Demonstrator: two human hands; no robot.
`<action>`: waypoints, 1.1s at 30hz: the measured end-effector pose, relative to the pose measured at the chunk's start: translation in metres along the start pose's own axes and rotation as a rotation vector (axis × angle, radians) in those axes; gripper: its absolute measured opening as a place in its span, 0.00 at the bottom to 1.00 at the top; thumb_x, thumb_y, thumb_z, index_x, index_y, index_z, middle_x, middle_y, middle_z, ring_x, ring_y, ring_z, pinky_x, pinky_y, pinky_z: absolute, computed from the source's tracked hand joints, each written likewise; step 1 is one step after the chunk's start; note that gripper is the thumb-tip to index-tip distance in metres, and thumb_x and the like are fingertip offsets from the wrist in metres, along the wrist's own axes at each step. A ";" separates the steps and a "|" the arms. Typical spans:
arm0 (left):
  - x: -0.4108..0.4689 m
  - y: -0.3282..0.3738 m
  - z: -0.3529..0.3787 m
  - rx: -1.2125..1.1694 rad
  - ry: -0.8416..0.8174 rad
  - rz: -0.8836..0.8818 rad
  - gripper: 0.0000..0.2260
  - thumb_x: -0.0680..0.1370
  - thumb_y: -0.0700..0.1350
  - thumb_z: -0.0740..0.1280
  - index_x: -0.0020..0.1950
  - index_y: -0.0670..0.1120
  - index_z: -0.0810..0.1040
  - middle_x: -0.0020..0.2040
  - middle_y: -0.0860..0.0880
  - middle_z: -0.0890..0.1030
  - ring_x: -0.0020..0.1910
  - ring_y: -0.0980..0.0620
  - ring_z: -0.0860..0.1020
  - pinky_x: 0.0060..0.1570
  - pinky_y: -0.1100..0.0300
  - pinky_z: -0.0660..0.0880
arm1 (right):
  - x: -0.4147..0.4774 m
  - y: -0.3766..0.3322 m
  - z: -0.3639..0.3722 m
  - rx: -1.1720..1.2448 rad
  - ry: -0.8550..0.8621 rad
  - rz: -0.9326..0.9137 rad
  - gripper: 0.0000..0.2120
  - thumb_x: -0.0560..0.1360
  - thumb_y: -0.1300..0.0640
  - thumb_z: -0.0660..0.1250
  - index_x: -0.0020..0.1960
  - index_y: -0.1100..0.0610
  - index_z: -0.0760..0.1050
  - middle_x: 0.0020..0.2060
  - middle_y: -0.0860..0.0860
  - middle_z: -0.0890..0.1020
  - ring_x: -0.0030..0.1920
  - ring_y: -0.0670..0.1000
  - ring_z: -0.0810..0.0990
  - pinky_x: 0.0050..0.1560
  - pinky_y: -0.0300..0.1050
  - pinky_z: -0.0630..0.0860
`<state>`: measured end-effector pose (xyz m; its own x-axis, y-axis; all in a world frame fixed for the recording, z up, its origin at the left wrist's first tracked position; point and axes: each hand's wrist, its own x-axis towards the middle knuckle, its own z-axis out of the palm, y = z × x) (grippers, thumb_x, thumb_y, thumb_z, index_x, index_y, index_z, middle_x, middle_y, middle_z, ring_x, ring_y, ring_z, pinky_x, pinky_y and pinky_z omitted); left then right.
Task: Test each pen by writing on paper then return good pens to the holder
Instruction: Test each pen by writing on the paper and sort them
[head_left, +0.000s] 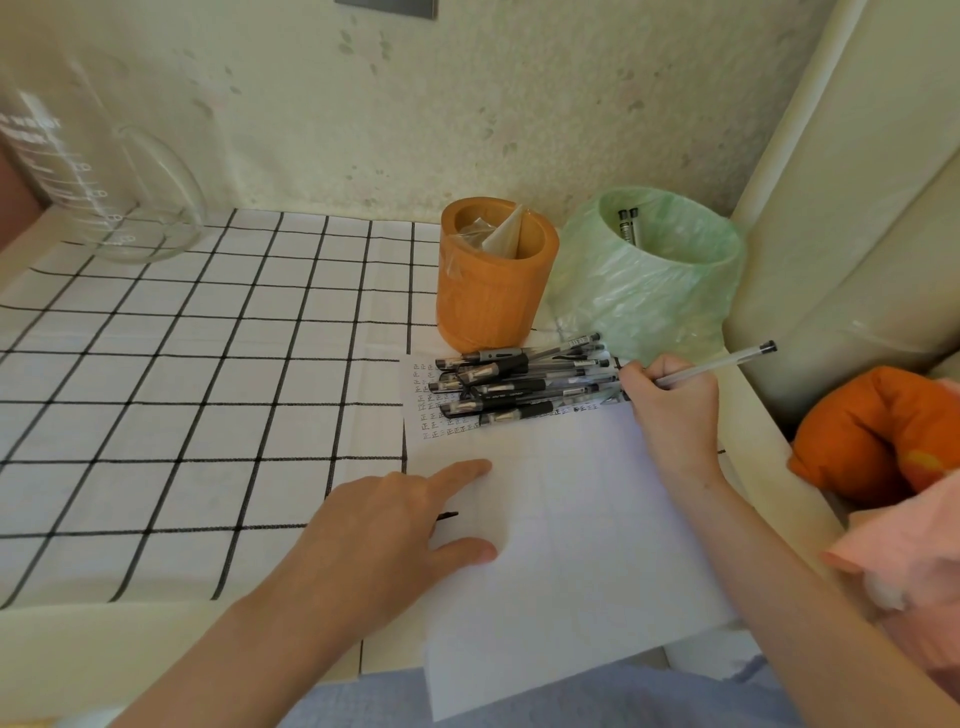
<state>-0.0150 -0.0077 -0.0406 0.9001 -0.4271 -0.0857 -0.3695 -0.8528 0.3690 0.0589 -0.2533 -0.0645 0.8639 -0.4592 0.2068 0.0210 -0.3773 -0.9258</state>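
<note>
A white sheet of paper (566, 530) lies on the table's right side, its far edge filled with rows of small written marks. Across that written part lies a pile of several black-grip pens (524, 382). My right hand (675, 410) grips one clear pen (727, 361) in a writing hold beside the pile, the pen's black end pointing up and right. My left hand (395, 525) presses flat on the paper's left edge, fingers spread. Behind the pile stands the orange holder (493, 280), with clear wrapping inside.
A small bin lined with a green bag (649, 275) stands right of the holder, with two pens in it. A glass measuring jug (104, 171) is at the far left on the checked cloth (182, 389). An orange cushion (878, 431) lies off the table's right edge.
</note>
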 end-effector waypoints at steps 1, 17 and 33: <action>0.000 0.000 0.000 -0.002 0.002 -0.001 0.29 0.72 0.68 0.57 0.70 0.68 0.51 0.35 0.57 0.71 0.45 0.57 0.76 0.46 0.62 0.73 | 0.000 0.000 0.000 -0.004 -0.002 -0.002 0.14 0.70 0.66 0.65 0.29 0.62 0.64 0.27 0.57 0.63 0.30 0.52 0.59 0.27 0.41 0.56; -0.001 0.001 0.001 0.003 0.012 0.004 0.29 0.72 0.68 0.56 0.71 0.67 0.51 0.40 0.57 0.75 0.44 0.57 0.75 0.46 0.63 0.72 | 0.001 0.002 0.000 0.018 0.009 -0.004 0.16 0.71 0.66 0.65 0.28 0.59 0.62 0.24 0.54 0.63 0.28 0.48 0.59 0.25 0.39 0.57; -0.001 0.001 0.001 -0.015 0.012 0.004 0.29 0.72 0.67 0.56 0.71 0.67 0.51 0.39 0.57 0.74 0.46 0.57 0.76 0.45 0.63 0.72 | 0.000 0.000 -0.001 0.015 -0.011 -0.009 0.18 0.70 0.67 0.65 0.28 0.57 0.60 0.25 0.55 0.62 0.28 0.48 0.58 0.26 0.39 0.56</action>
<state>-0.0166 -0.0083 -0.0408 0.9013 -0.4270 -0.0725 -0.3701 -0.8462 0.3834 0.0590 -0.2541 -0.0647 0.8689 -0.4473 0.2118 0.0362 -0.3693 -0.9286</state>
